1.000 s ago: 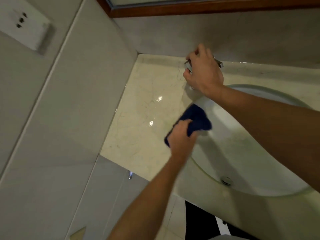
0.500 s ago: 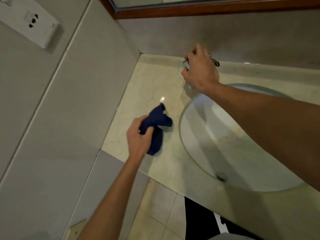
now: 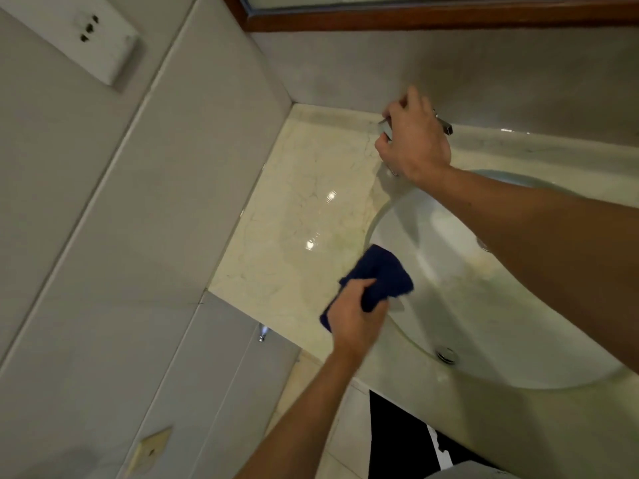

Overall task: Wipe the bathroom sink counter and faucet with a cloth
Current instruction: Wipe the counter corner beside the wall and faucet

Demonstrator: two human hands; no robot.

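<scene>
My left hand point(image 3: 356, 318) grips a dark blue cloth point(image 3: 377, 276) at the left rim of the white sink basin point(image 3: 466, 305), where the basin meets the cream marble counter point(image 3: 304, 209). My right hand point(image 3: 415, 140) is curled around the chrome faucet point(image 3: 444, 124) at the back of the counter. Most of the faucet is hidden under that hand; only its handle tip and a bit of metal on the left show. My right forearm crosses over the basin.
A tiled wall point(image 3: 121, 236) bounds the counter on the left and carries a white socket plate point(image 3: 93, 32). A wood-framed mirror point(image 3: 415, 19) hangs above the back wall. The drain point(image 3: 447, 354) sits low in the basin. Floor tiles show below the counter edge.
My left hand has carried the cloth from the counter's left part back right onto the basin rim. My right hand has stayed on the faucet.
</scene>
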